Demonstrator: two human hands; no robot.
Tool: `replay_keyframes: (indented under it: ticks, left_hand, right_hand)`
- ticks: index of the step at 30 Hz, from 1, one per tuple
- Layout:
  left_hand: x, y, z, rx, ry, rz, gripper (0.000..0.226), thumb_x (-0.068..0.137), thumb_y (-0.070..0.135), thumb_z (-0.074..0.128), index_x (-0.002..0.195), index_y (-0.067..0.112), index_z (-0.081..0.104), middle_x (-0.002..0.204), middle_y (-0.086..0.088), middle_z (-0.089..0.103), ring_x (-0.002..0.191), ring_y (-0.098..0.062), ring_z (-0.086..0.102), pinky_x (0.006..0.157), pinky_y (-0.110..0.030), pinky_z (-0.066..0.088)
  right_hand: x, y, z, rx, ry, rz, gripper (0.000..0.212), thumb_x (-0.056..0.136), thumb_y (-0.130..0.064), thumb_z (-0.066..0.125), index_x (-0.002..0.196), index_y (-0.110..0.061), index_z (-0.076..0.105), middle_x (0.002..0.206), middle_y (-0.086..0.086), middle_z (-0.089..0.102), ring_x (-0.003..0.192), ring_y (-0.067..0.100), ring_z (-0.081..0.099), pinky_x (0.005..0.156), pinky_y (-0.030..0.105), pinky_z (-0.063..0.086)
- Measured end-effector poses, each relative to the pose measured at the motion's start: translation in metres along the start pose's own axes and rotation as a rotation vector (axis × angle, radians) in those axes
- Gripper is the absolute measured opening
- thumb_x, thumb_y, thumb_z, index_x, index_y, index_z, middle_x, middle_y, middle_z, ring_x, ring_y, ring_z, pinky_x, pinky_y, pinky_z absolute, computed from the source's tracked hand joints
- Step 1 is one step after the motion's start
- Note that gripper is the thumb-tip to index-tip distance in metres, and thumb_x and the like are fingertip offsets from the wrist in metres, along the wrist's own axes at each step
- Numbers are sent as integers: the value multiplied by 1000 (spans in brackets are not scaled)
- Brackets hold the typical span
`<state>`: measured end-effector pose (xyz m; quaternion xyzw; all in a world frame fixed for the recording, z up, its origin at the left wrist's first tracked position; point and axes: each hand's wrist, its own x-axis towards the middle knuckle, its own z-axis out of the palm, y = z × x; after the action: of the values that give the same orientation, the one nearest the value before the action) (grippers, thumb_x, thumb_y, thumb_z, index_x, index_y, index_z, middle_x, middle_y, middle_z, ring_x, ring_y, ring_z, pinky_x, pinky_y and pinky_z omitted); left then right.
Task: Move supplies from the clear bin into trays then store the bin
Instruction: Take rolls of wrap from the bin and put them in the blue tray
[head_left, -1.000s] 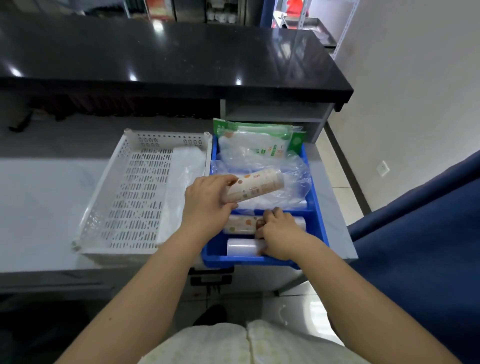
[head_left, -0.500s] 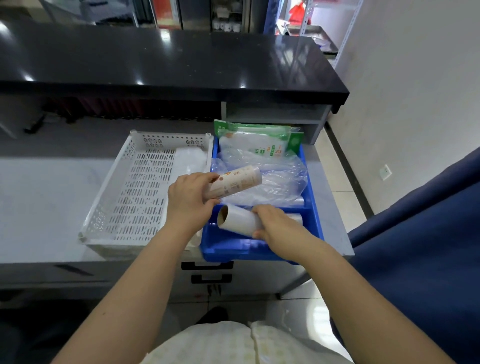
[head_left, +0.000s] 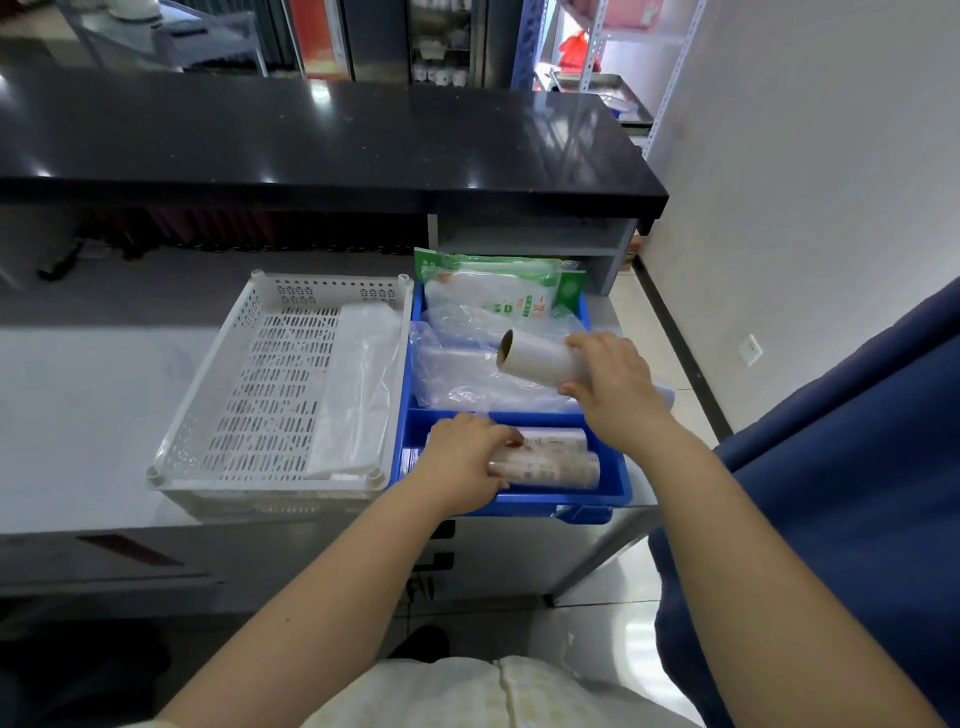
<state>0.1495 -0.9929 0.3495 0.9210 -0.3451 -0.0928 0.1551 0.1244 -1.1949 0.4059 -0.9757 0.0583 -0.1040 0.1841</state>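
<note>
A blue tray (head_left: 618, 483) sits at the counter's right end. In its front compartment lie two printed rolls (head_left: 556, 457). My left hand (head_left: 467, 457) grips the nearer one, fingers curled over its left end. My right hand (head_left: 608, 379) holds a plain white roll (head_left: 535, 358) above the tray's back compartment, its open cardboard core pointing left. That back compartment holds clear plastic bags (head_left: 467, 374) and a green-and-white packet (head_left: 498, 291). The clear bin is not in view.
A white perforated basket (head_left: 260, 384) stands left of the blue tray with a clear bag (head_left: 358, 395) along its right side. A black raised countertop (head_left: 322, 140) runs behind. A blue padded surface (head_left: 852, 467) is at right. Drawers sit below the counter.
My left hand lowered its printed roll into the blue tray's front compartment. My right hand lifted the white roll up and back over the rear compartment.
</note>
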Motion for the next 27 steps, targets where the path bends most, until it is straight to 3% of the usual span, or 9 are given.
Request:
replay_keyframes:
  ticks: [6,10,14,18,22,24,27]
  left_hand:
    - [-15,-16,2,-135,58,-28,45,81,36,65,126,36,57,131,11,55,120,-15,43,102,-37,39]
    - [-39,-41,-24,-172,265,-165,38,83,31,66,121,33,60,120,10,60,113,-15,50,95,-35,45]
    - [-69,-58,-44,-177,425,-332,35,85,27,66,120,29,61,122,7,61,117,-18,48,95,-36,41]
    - [-92,-60,-53,-182,472,-417,35,86,24,65,121,27,61,124,4,61,119,-21,48,101,-39,40]
    - [-128,-66,-57,-181,496,-525,36,87,25,63,122,28,60,127,5,60,122,-21,46,102,-44,38]
    - [-155,-75,-62,-174,519,-593,37,87,25,62,124,29,59,129,6,58,124,-20,44,102,-40,38]
    - [-207,-98,-74,-112,573,-705,40,84,22,59,123,29,60,128,6,60,119,-21,48,98,-40,42]
  right_hand:
    - [-11,-1,19,-31,-52,-34,48,85,-29,66,126,-25,43,125,2,50,109,21,41,96,41,36]
    - [-13,-19,30,-93,-71,-113,44,88,-34,60,127,-24,43,125,2,49,111,23,40,97,42,33]
    - [-17,-49,53,-174,-134,-214,42,89,-29,57,128,-21,43,127,5,48,111,27,39,95,42,32]
    - [-29,-61,80,-188,-269,-230,40,89,-32,54,127,-22,45,125,5,49,109,27,40,91,41,34]
    - [-25,-79,83,-57,-246,-217,47,84,-38,59,128,-25,49,127,1,50,113,26,40,93,41,37]
    - [-19,-114,80,77,-196,-293,45,82,-36,64,124,-23,54,125,1,53,114,26,41,94,41,37]
    - [-20,-193,81,171,-160,-572,29,82,-30,67,109,-20,63,118,1,59,112,27,45,92,40,37]
